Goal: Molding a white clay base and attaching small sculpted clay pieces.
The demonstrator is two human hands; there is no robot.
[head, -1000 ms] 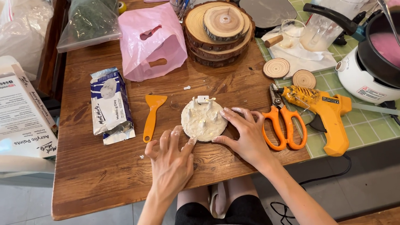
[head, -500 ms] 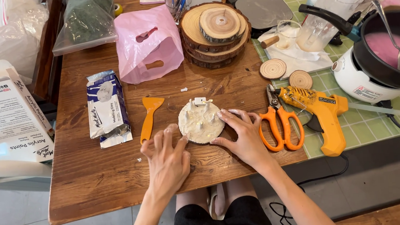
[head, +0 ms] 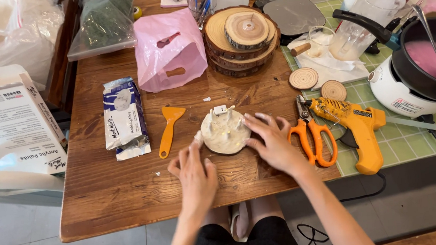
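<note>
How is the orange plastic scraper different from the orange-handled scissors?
The orange plastic scraper is one flat piece, all orange; the orange-handled scissors have metal blades and two finger loops. The scraper lies left of the white clay disc, the scissors right. Both lie flat on the table.

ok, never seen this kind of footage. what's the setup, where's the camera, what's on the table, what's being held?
No machine here: a person works with two bare hands. The single picture comes from a camera on their head, looking down. On the wooden table, both hands touch a white clay-covered disc: the left hand at its near-left edge, the right hand at its right side. Neither lifts it. Around it lie an orange scraper, a clay packet, orange scissors, a yellow glue gun, stacked wood slices and a pink bag.
</note>
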